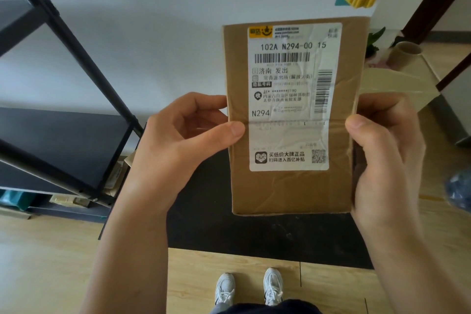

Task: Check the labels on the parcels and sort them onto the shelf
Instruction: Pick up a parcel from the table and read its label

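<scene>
A brown cardboard parcel (pixel 293 191) is held up in front of me, its face turned toward the camera. A white shipping label (pixel 290 135) covers most of that face, with barcodes and the code "102A N294-00 15". My left hand (pixel 178 140) grips the parcel's left edge, thumb across the label's border. My right hand (pixel 382 155) grips the right edge, thumb on the front. The dark metal shelf (pixel 63 140) stands to my left, its middle board bare, with small parcels (pixel 114 176) on a lower level.
A black mat (pixel 254 237) lies on the wooden floor under the parcel. Another cardboard box (pixel 397 84) and a paper tube (pixel 405 52) sit at the right by the wall. A blue bag (pixel 458 191) shows at the right edge. My white shoes (pixel 249 288) are below.
</scene>
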{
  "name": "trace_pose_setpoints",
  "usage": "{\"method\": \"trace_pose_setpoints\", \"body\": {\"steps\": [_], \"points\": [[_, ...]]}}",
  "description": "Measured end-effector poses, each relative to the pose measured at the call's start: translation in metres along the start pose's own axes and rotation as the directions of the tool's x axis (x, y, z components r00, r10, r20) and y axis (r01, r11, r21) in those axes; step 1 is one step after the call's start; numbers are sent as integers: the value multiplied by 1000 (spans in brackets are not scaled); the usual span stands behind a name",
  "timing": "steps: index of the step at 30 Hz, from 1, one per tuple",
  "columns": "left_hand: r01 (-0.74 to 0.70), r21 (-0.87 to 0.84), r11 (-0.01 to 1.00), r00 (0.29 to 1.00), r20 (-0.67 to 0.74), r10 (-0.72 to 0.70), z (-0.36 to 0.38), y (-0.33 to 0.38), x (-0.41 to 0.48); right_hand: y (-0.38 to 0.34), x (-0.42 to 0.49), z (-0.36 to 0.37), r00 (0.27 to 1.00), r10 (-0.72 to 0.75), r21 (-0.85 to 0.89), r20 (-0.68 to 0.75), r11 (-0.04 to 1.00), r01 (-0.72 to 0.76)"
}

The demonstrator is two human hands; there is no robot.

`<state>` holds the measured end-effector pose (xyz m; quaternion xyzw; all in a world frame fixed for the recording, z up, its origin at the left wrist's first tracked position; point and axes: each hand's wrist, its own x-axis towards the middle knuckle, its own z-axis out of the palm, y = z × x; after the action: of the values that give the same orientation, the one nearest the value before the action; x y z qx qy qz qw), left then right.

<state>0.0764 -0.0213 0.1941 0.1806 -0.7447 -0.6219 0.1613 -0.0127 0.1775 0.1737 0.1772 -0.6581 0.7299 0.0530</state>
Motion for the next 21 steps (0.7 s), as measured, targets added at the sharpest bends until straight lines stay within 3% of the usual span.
{"method": "trace_pose_setpoints", "body": {"steps": [12,21], "points": [[7,39,999,1000,-27,-6,6,-5,-8,5,1,-3,998,46,-14,38,999,-45],[148,-13,989,964,-223,-148,-2,-29,-35,21,-5,21,947,223,-105,233,973,-203]]}}
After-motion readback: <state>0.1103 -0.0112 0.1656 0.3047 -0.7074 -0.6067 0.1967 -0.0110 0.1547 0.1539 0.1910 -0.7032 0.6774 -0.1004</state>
